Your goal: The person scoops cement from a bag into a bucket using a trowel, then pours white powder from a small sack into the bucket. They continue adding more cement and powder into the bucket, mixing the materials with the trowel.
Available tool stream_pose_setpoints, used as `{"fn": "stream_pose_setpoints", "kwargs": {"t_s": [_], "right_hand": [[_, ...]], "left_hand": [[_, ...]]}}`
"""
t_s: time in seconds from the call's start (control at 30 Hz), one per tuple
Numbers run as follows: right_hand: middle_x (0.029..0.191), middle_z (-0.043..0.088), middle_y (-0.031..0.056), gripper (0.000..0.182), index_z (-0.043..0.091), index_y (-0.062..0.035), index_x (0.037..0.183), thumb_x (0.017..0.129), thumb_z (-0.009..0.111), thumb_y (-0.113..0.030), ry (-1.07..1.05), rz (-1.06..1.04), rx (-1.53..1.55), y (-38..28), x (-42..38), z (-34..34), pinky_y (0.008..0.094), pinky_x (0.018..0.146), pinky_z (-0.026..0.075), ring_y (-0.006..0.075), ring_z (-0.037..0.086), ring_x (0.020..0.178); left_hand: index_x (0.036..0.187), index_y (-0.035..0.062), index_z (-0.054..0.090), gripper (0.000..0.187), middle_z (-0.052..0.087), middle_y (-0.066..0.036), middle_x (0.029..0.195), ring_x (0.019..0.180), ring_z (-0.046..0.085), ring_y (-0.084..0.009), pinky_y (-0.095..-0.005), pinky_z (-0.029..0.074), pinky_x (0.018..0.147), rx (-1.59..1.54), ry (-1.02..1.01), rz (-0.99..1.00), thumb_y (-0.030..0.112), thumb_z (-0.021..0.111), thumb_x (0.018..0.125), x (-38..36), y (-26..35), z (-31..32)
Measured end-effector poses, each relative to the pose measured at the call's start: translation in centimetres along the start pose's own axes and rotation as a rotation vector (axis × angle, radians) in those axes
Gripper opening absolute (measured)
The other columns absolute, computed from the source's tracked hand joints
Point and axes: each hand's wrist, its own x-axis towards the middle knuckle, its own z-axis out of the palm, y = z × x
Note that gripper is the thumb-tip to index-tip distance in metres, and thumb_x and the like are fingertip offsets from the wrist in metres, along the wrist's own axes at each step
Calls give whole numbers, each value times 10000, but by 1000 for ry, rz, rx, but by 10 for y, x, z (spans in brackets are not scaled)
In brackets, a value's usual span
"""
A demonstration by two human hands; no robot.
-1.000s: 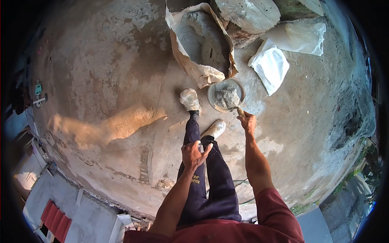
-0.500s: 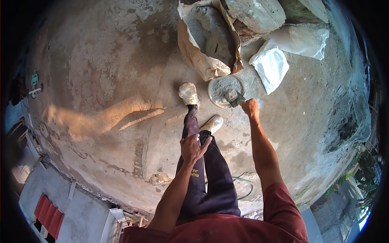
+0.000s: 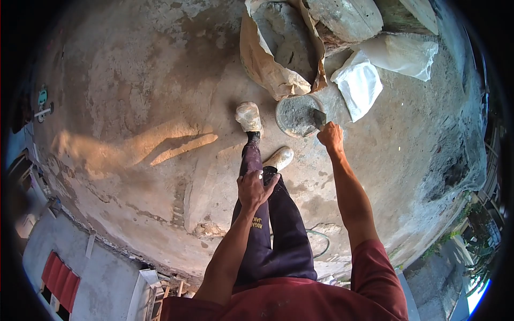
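My right hand (image 3: 331,136) is closed round the handle of a trowel (image 3: 319,117). Its dark flat blade stands tilted at the right rim of a round bucket (image 3: 279,121). Inside the bucket lies grey cement mix (image 3: 296,113), powdery and lumpy on top. My left hand (image 3: 254,189) rests on my left knee, fingers spread over the dark trouser leg (image 3: 251,224), holding nothing. Just beyond the bucket stands an open brown paper sack (image 3: 262,67) with grey powder in it.
White plastic bags (image 3: 357,85) lie right of the sack, beside large pale stones (image 3: 348,21). My dusty shoes (image 3: 248,116) stand left of and below the bucket on a stained concrete floor (image 3: 160,96). A thin hose (image 3: 324,247) curves behind my right leg.
The trowel has gone from dipping into the mix beside a lump to standing tilted at the bucket's right rim. That lump no longer shows. My left hand stays on the knee.
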Motion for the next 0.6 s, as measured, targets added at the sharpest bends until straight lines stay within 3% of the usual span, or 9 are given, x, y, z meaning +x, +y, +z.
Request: {"fn": "stream_pose_setpoints", "kwargs": {"t_s": [0.13,0.2,0.23,0.37,0.47,0.53,0.6], "right_hand": [[880,707,281,207,725,-10,892,732,623,-93,94,-7,16,-1,-9,13,515,770,572,458,700,856],[896,697,263,233,727,-68,928,712,639,-73,140,-154,5,0,-10,25,513,759,565,443,685,869],[937,673,249,203,709,-50,925,727,667,-54,84,-86,-14,-9,-14,22,497,744,573,423,681,899],[952,638,246,178,681,-64,924,751,655,-30,105,-170,5,-15,-25,29,513,722,559,436,667,851],[1018,614,256,191,676,-62,949,762,652,-29,92,-164,23,-15,-30,35,514,713,554,446,662,835],[1065,592,265,210,669,-62,975,770,646,-22,48,-174,8,-13,-33,40,515,708,552,454,663,836],[1051,607,260,392,692,-94,1085,705,655,-6,11,-187,-12,-12,-32,48,513,746,555,438,658,912]], "left_hand": [[974,-12,737,602,744,-190,892,812,702,-362,-460,509,832,-23,-1,-23,574,750,836,0,-1,0],[975,-10,738,605,745,-187,894,811,702,-358,-457,509,830,-15,-3,-31,578,751,835,-1,-1,1],[971,-7,739,608,747,-183,898,813,704,-353,-456,508,830,-9,47,-6,586,750,833,-2,-2,2],[976,-2,744,626,752,-175,910,818,707,-342,-447,507,843,18,114,36,606,746,830,-5,-4,5],[1000,-13,745,646,750,-182,927,830,707,-345,-447,506,862,13,25,-31,611,740,832,-3,-2,2],[1008,-19,744,660,749,-185,926,835,707,-346,-447,506,867,6,6,-43,616,737,830,-3,-1,2],[1016,-26,743,674,748,-189,926,840,707,-347,-447,506,873,2,-9,-51,621,734,829,-3,-1,2]]}}
